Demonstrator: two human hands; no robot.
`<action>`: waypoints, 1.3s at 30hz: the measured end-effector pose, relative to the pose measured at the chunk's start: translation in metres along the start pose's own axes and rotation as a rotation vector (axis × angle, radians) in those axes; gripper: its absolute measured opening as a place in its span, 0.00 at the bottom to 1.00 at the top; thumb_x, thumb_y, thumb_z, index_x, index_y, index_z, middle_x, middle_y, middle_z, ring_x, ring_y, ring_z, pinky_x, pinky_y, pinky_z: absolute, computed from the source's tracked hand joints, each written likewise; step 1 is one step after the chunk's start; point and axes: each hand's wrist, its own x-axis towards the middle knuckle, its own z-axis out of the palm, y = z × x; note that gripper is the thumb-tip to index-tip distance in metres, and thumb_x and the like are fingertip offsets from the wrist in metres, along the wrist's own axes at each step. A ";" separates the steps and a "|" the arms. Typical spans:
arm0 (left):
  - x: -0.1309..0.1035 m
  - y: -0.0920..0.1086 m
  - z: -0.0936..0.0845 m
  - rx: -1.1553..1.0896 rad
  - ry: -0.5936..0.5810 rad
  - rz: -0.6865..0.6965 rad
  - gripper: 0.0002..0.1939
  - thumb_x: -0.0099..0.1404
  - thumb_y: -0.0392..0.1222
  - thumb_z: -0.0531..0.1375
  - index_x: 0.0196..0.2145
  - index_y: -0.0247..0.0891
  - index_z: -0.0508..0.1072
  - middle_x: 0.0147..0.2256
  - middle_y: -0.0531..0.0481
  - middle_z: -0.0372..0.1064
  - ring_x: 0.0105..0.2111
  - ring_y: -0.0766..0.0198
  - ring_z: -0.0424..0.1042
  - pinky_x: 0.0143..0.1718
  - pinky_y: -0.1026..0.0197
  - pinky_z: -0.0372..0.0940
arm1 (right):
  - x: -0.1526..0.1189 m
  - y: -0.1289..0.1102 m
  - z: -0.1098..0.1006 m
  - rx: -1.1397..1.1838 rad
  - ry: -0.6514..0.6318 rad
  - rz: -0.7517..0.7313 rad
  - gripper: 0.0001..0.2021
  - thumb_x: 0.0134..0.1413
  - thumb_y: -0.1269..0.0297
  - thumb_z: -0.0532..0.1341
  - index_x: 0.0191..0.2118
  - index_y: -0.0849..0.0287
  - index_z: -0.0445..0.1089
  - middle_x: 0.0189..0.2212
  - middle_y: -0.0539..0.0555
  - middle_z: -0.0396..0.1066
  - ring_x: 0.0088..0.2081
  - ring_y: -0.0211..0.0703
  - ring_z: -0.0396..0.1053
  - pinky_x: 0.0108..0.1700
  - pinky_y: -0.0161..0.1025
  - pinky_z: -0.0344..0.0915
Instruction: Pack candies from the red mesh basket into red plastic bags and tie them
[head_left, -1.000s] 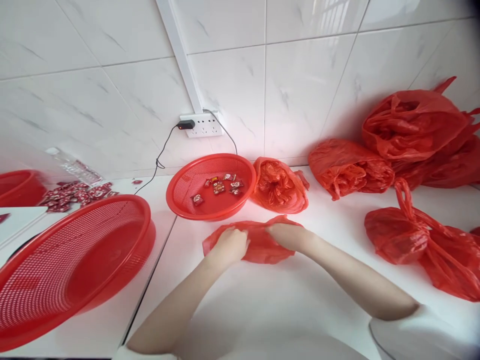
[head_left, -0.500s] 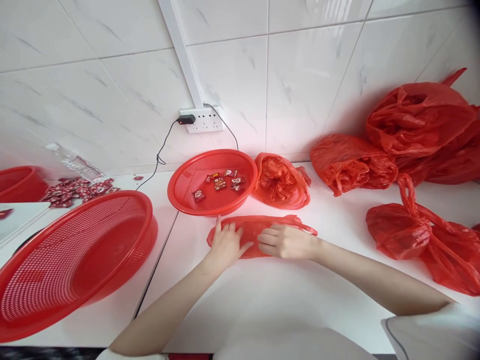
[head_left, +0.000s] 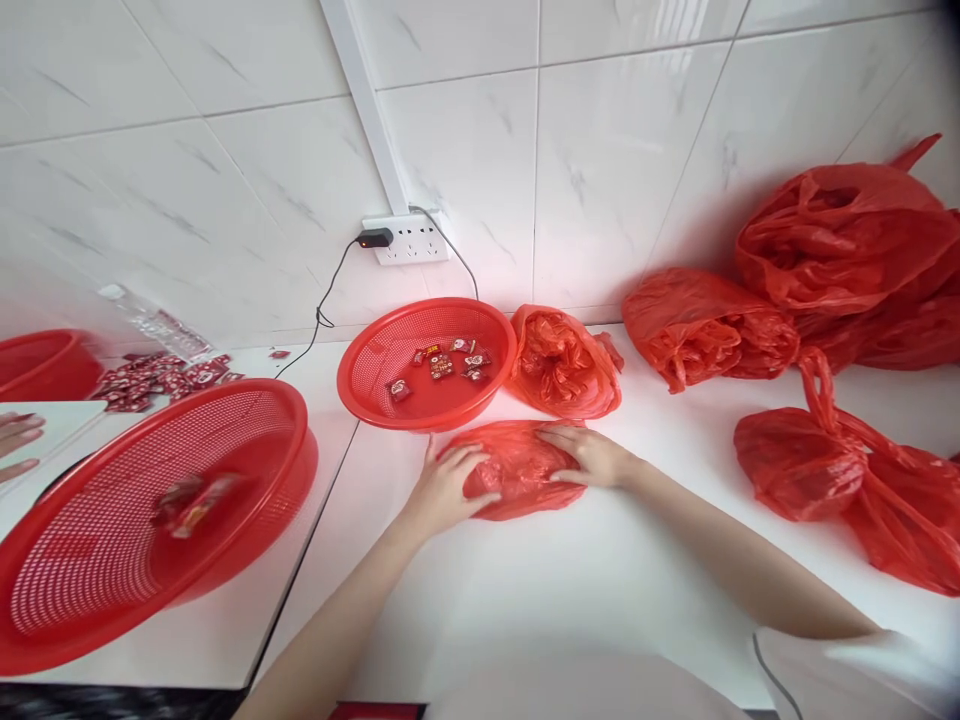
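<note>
A red plastic bag point(head_left: 517, 480) lies crumpled on the white table just in front of a small red basket point(head_left: 352, 395). My left hand point(head_left: 448, 487) rests on the bag's left end with its fingers spread. On the bag's right side lies my right hand point(head_left: 596, 458), fingers stretched out flat across the plastic. Neither hand is closed on it. Several small wrapped packets point(head_left: 441, 367) sit in the small basket. Beside that basket stands another bunched red bag point(head_left: 566, 365).
At left is a large tilted red basket point(head_left: 289, 430) with blurred packets point(head_left: 195, 505) inside. Another person's hand point(head_left: 16, 440) shows at the left edge. A packet pile point(head_left: 139, 385) and plastic bottle point(head_left: 157, 325) lie behind. Several red bags point(head_left: 840, 240) fill the right side.
My right hand has uncurled and shifted slightly right and up, now flat on the bag, which looks puffier. Packets have appeared in the large basket, and another person's hand at the left edge.
</note>
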 end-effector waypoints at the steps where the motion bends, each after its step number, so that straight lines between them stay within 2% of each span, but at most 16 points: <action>1: 0.003 0.002 -0.006 -0.096 0.097 -0.062 0.18 0.59 0.52 0.60 0.44 0.42 0.73 0.48 0.44 0.73 0.50 0.52 0.68 0.63 0.42 0.42 | -0.001 -0.001 0.000 -0.013 0.043 -0.007 0.29 0.61 0.50 0.55 0.61 0.63 0.59 0.59 0.66 0.62 0.60 0.54 0.61 0.59 0.50 0.61; 3: 0.010 0.005 -0.018 -0.387 0.311 -0.264 0.17 0.61 0.55 0.57 0.33 0.40 0.74 0.37 0.44 0.75 0.42 0.55 0.72 0.55 0.48 0.58 | -0.004 -0.002 0.001 -0.064 0.150 -0.013 0.21 0.64 0.56 0.51 0.57 0.60 0.64 0.55 0.64 0.66 0.57 0.51 0.64 0.57 0.49 0.64; 4: 0.014 0.004 -0.023 -0.584 0.379 -0.385 0.20 0.61 0.58 0.55 0.28 0.38 0.73 0.32 0.44 0.75 0.37 0.56 0.72 0.48 0.52 0.64 | -0.004 -0.004 0.002 -0.093 0.207 -0.008 0.18 0.65 0.58 0.50 0.55 0.59 0.65 0.54 0.63 0.68 0.56 0.50 0.65 0.55 0.49 0.66; 5: 0.019 0.003 -0.027 -0.803 0.393 -0.500 0.24 0.61 0.61 0.53 0.24 0.37 0.71 0.28 0.44 0.73 0.31 0.58 0.72 0.41 0.55 0.66 | -0.005 -0.005 0.002 -0.119 0.263 0.002 0.17 0.65 0.60 0.49 0.53 0.59 0.66 0.52 0.63 0.68 0.54 0.50 0.67 0.54 0.49 0.67; 8: 0.029 -0.006 -0.029 -1.357 0.238 -0.749 0.31 0.60 0.67 0.49 0.24 0.34 0.71 0.22 0.44 0.70 0.19 0.66 0.65 0.28 0.61 0.66 | -0.005 -0.008 0.004 -0.156 0.359 0.024 0.15 0.65 0.63 0.49 0.51 0.58 0.66 0.50 0.63 0.69 0.50 0.49 0.69 0.51 0.49 0.69; 11: 0.033 -0.014 -0.024 -1.547 0.163 -0.842 0.32 0.62 0.67 0.48 0.32 0.31 0.73 0.27 0.41 0.74 0.19 0.68 0.67 0.30 0.62 0.69 | -0.005 -0.008 0.005 -0.169 0.362 0.000 0.14 0.64 0.65 0.49 0.50 0.59 0.66 0.49 0.63 0.70 0.49 0.49 0.70 0.50 0.47 0.69; 14: 0.032 -0.016 -0.021 -1.604 0.123 -0.812 0.27 0.63 0.61 0.51 0.37 0.31 0.71 0.37 0.35 0.76 0.31 0.61 0.76 0.41 0.59 0.70 | -0.004 -0.007 0.006 -0.150 0.361 0.014 0.14 0.65 0.65 0.48 0.50 0.58 0.66 0.48 0.63 0.70 0.48 0.48 0.70 0.49 0.47 0.70; 17: 0.027 -0.013 -0.017 -1.597 0.134 -0.758 0.19 0.63 0.53 0.54 0.40 0.32 0.68 0.44 0.33 0.74 0.42 0.57 0.76 0.49 0.57 0.67 | -0.001 -0.011 0.004 -0.067 0.471 0.067 0.13 0.65 0.65 0.49 0.51 0.58 0.65 0.47 0.62 0.70 0.49 0.48 0.69 0.50 0.47 0.69; 20: 0.023 -0.010 -0.007 -1.589 0.173 -0.710 0.11 0.61 0.44 0.55 0.39 0.34 0.67 0.44 0.37 0.75 0.42 0.56 0.76 0.52 0.53 0.65 | 0.015 -0.027 -0.006 0.023 0.622 0.066 0.13 0.64 0.66 0.50 0.51 0.58 0.64 0.47 0.61 0.69 0.51 0.49 0.67 0.51 0.48 0.68; 23: 0.022 -0.008 0.007 -1.642 0.312 -0.625 0.08 0.57 0.37 0.56 0.36 0.35 0.69 0.40 0.45 0.76 0.42 0.56 0.76 0.52 0.52 0.65 | 0.042 -0.054 -0.025 0.111 0.702 0.030 0.14 0.63 0.65 0.52 0.53 0.57 0.62 0.50 0.61 0.68 0.54 0.51 0.65 0.53 0.51 0.66; 26: 0.023 -0.006 0.018 -1.659 0.438 -0.604 0.07 0.52 0.35 0.59 0.32 0.36 0.70 0.36 0.48 0.76 0.43 0.56 0.75 0.49 0.50 0.68 | 0.071 -0.084 -0.050 0.213 0.749 0.035 0.14 0.63 0.63 0.54 0.53 0.54 0.61 0.53 0.61 0.65 0.55 0.51 0.63 0.53 0.52 0.66; 29: 0.023 -0.003 0.021 -1.663 0.451 -0.586 0.07 0.49 0.37 0.61 0.30 0.35 0.72 0.37 0.46 0.76 0.45 0.51 0.74 0.47 0.48 0.69 | 0.087 -0.106 -0.070 0.340 0.787 0.087 0.12 0.63 0.62 0.54 0.51 0.53 0.63 0.54 0.59 0.64 0.55 0.49 0.63 0.51 0.48 0.67; 32: 0.020 -0.001 0.021 -1.675 0.394 -0.550 0.13 0.50 0.37 0.62 0.35 0.34 0.74 0.41 0.43 0.76 0.49 0.46 0.72 0.47 0.48 0.68 | 0.088 -0.116 -0.079 0.377 0.769 0.113 0.11 0.63 0.62 0.55 0.50 0.52 0.64 0.53 0.57 0.64 0.55 0.47 0.63 0.52 0.46 0.66; 34: 0.018 -0.001 0.022 -1.671 0.355 -0.538 0.19 0.51 0.38 0.62 0.42 0.33 0.74 0.43 0.40 0.75 0.50 0.45 0.70 0.46 0.48 0.68 | 0.085 -0.115 -0.078 0.336 0.721 0.104 0.11 0.63 0.64 0.55 0.50 0.53 0.64 0.53 0.56 0.65 0.55 0.47 0.63 0.55 0.47 0.64; 36: 0.017 -0.001 0.024 -1.665 0.341 -0.526 0.24 0.51 0.38 0.62 0.48 0.33 0.72 0.46 0.39 0.75 0.52 0.45 0.70 0.46 0.49 0.69 | 0.083 -0.111 -0.075 0.271 0.641 0.093 0.10 0.63 0.65 0.55 0.50 0.54 0.65 0.50 0.57 0.66 0.55 0.46 0.63 0.56 0.46 0.62; 39: 0.015 -0.001 0.028 -1.651 0.340 -0.491 0.27 0.51 0.39 0.63 0.51 0.33 0.70 0.48 0.39 0.73 0.52 0.45 0.69 0.46 0.50 0.69 | 0.082 -0.103 -0.065 0.118 0.463 0.059 0.10 0.64 0.67 0.53 0.47 0.57 0.67 0.44 0.57 0.70 0.48 0.46 0.68 0.51 0.45 0.66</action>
